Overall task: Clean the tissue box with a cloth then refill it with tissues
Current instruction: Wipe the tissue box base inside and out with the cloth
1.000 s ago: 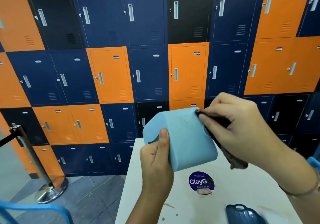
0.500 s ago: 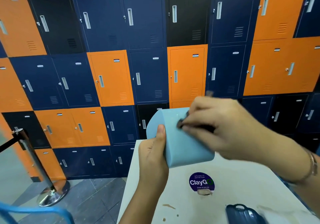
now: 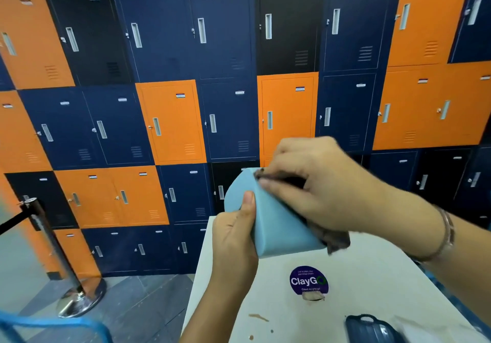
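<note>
— Chrome barrier post (image 3: 50,241), far left: report position.

— It stands upright on a round polished base on the grey tiled floor (image 3: 138,310). A black belt runs from its top off the left edge. A bright blue tubular frame (image 3: 53,325) crosses the bottom left corner. A wall of orange, navy and black metal lockers (image 3: 170,122) fills the background.

— State of the left hand?

— The left hand (image 3: 236,239) grasps the light blue, round-edged tissue box (image 3: 279,225) at its near left side. The thumb lies straight up along the box edge. The other fingers are hidden behind the box.

— Location of the tissue box?

— It is held between both hands, tilted, over the far left corner of the white worktop (image 3: 372,276) and in front of the lockers. Whether its lower end touches the worktop cannot be told.

— State of the right hand?

— The right hand (image 3: 318,183) has its fingers curled and clamps a dark brown cloth (image 3: 336,240) against the upper right face of the box. The cloth shows at the fingertips near the box's top edge. It also hangs out beneath the palm by the lower right corner. A thin metal bangle (image 3: 447,232) sits on the right wrist.

— Items on the worktop?

— Small brown stains (image 3: 259,317) lie toward the near edge. To their right is a round purple sticker (image 3: 309,280) reading "ClayGo", torn at its lower rim, below the box. A dark blue ribbed plastic item (image 3: 372,329) is cut off by the bottom edge and cannot be identified.
</note>
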